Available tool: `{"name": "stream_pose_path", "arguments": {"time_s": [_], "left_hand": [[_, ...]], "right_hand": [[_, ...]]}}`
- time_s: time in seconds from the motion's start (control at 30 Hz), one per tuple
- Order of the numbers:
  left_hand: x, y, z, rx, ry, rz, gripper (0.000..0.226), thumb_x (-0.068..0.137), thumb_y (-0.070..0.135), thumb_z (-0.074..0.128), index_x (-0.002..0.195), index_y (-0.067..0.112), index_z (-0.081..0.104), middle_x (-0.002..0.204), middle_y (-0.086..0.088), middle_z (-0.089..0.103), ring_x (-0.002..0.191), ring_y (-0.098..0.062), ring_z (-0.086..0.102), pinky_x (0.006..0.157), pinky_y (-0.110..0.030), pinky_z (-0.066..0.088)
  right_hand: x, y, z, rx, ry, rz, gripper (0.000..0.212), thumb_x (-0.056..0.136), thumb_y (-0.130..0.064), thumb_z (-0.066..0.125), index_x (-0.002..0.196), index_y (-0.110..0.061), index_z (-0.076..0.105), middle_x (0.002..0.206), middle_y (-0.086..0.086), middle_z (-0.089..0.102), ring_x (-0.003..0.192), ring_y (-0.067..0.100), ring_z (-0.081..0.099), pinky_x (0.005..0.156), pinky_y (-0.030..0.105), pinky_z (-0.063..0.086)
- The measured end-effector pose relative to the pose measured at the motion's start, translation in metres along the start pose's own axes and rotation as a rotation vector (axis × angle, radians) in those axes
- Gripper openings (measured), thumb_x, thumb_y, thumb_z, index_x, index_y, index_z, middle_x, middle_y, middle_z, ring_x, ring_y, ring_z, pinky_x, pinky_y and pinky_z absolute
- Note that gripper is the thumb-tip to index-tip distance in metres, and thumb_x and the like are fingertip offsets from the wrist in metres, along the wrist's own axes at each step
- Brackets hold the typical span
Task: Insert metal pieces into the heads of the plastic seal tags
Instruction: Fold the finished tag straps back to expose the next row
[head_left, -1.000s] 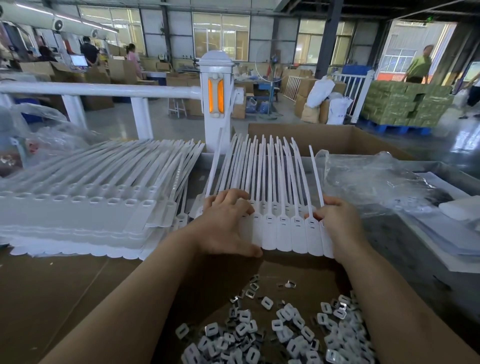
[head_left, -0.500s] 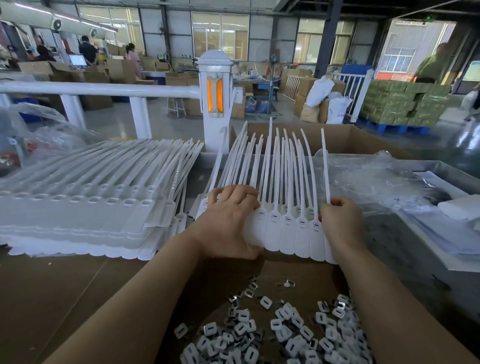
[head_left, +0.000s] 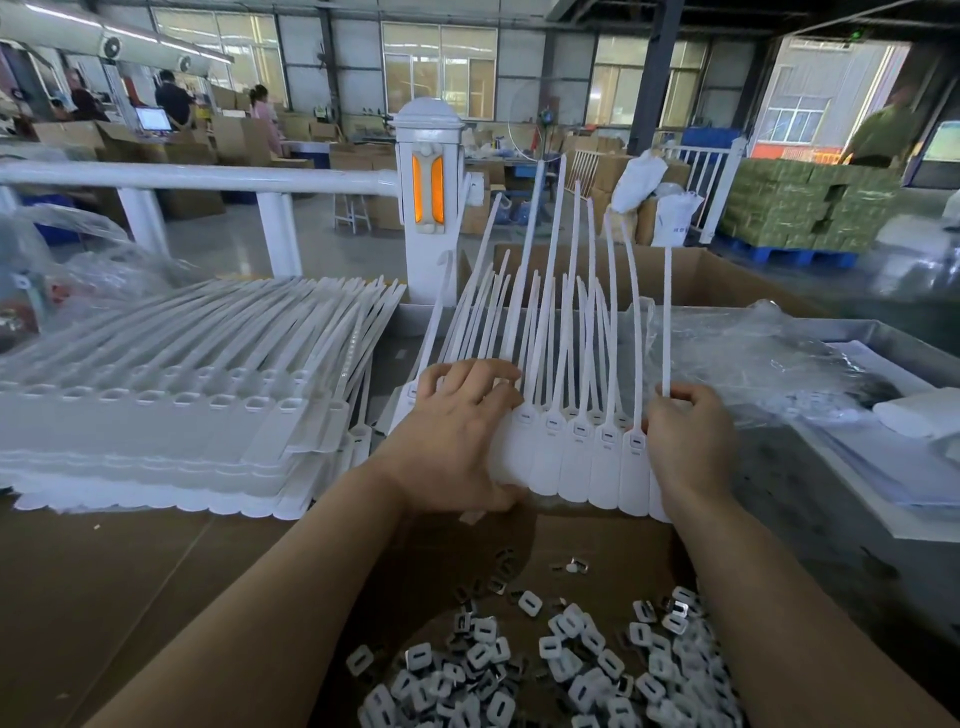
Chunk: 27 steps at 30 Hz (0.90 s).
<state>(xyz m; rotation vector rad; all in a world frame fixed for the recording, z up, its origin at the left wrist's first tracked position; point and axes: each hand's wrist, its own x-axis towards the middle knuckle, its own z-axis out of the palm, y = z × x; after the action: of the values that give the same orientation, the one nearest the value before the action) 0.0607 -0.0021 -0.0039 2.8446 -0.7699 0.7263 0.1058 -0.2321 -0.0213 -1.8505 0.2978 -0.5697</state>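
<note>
A joined row of white plastic seal tags (head_left: 576, 462) is tilted up off the table, its long thin tails pointing upward. My left hand (head_left: 457, 441) grips the row's left end, fingers over the top near the heads and thumb below. My right hand (head_left: 691, 447) grips the right end, fingers curled round the last tag's tail. Several tag heads between the hands show small dark slots. A heap of small metal pieces (head_left: 545, 670) lies on the brown cardboard near me, below both forearms.
A thick stack of white tag sheets (head_left: 171, 415) lies to the left. Crumpled clear plastic (head_left: 753, 358) and a grey tray (head_left: 904, 343) with white sheets are at the right. An open cardboard box (head_left: 727, 280) and a white railing post (head_left: 428, 202) stand behind.
Both hands have lifted the tag row from lying flat; the tails now swing up toward vertical and spread apart. The heads have risen slightly off the table.
</note>
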Motion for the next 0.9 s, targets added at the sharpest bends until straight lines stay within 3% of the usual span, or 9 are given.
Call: {"name": "stream_pose_path", "arguments": {"time_s": [0.13, 0.23, 0.33, 0.47, 0.6, 0.7, 0.77, 0.9], "left_hand": [[0.001, -0.004, 0.004, 0.008, -0.043, -0.030, 0.089, 0.063, 0.074, 0.062, 0.136, 0.025, 0.046, 0.144, 0.006, 0.030, 0.138, -0.014, 0.022, 0.117, -0.043, 0.012], [-0.001, -0.009, 0.009, -0.032, -0.082, -0.079, 0.090, 0.064, 0.079, 0.055, 0.138, 0.029, 0.046, 0.144, 0.009, 0.028, 0.138, -0.011, 0.018, 0.115, -0.037, 0.005], [-0.004, -0.015, 0.014, -0.077, -0.152, -0.133, 0.091, 0.065, 0.082, 0.052, 0.140, 0.030, 0.044, 0.143, 0.010, 0.025, 0.137, -0.011, 0.017, 0.112, -0.035, 0.004], [-0.005, -0.019, 0.018, -0.104, -0.204, -0.185, 0.089, 0.071, 0.080, 0.055, 0.144, 0.033, 0.039, 0.146, 0.009, 0.025, 0.139, -0.014, 0.016, 0.115, -0.041, 0.008], [-0.006, -0.019, 0.020, -0.084, -0.200, -0.209, 0.085, 0.076, 0.080, 0.050, 0.147, 0.036, 0.036, 0.150, 0.008, 0.026, 0.141, -0.015, 0.016, 0.114, -0.042, 0.008], [-0.006, -0.018, 0.021, -0.043, -0.202, -0.248, 0.083, 0.078, 0.083, 0.043, 0.148, 0.040, 0.031, 0.156, 0.007, 0.025, 0.145, -0.016, 0.015, 0.116, -0.046, 0.006], [-0.007, -0.015, 0.024, -0.035, -0.204, -0.259, 0.079, 0.081, 0.081, 0.041, 0.149, 0.042, 0.029, 0.158, 0.007, 0.024, 0.148, -0.016, 0.011, 0.117, -0.049, 0.002], [-0.006, -0.008, 0.027, -0.087, -0.212, -0.241, 0.068, 0.089, 0.071, 0.042, 0.149, 0.043, 0.028, 0.158, 0.011, 0.027, 0.148, -0.015, 0.015, 0.117, -0.052, 0.002]], "right_hand": [[0.001, 0.002, 0.001, -0.008, -0.024, 0.009, 0.018, 0.098, -0.018, 0.054, 0.114, -0.017, 0.063, 0.083, -0.009, 0.061, 0.065, 0.012, 0.059, 0.049, 0.023, 0.038], [0.001, 0.001, 0.002, -0.034, -0.141, 0.019, 0.025, 0.099, -0.015, 0.056, 0.123, -0.020, 0.062, 0.085, -0.013, 0.062, 0.068, 0.010, 0.062, 0.049, 0.023, 0.043], [-0.001, 0.000, 0.003, -0.029, -0.254, 0.010, 0.030, 0.099, -0.016, 0.057, 0.128, -0.024, 0.061, 0.100, -0.007, 0.070, 0.078, 0.012, 0.068, 0.058, 0.032, 0.055], [-0.004, -0.001, 0.004, -0.029, -0.262, -0.051, 0.026, 0.100, -0.022, 0.057, 0.125, -0.026, 0.063, 0.112, -0.005, 0.070, 0.081, 0.005, 0.065, 0.056, 0.023, 0.047], [-0.005, -0.001, 0.003, -0.076, -0.242, -0.065, 0.034, 0.101, -0.021, 0.056, 0.134, -0.023, 0.057, 0.124, -0.001, 0.066, 0.083, 0.007, 0.063, 0.057, 0.025, 0.048], [-0.009, -0.003, 0.002, -0.241, -0.205, -0.180, 0.043, 0.097, -0.018, 0.059, 0.140, -0.020, 0.053, 0.136, 0.005, 0.060, 0.109, 0.022, 0.062, 0.081, 0.038, 0.057], [-0.013, -0.007, 0.001, -0.406, -0.182, -0.326, 0.044, 0.095, -0.028, 0.062, 0.138, -0.024, 0.055, 0.142, 0.003, 0.056, 0.126, 0.027, 0.053, 0.099, 0.044, 0.049], [-0.021, -0.013, 0.001, -0.614, -0.516, -0.496, 0.052, 0.090, -0.060, 0.057, 0.139, -0.045, 0.049, 0.156, -0.009, 0.034, 0.143, 0.027, 0.024, 0.112, 0.049, 0.026]]}}
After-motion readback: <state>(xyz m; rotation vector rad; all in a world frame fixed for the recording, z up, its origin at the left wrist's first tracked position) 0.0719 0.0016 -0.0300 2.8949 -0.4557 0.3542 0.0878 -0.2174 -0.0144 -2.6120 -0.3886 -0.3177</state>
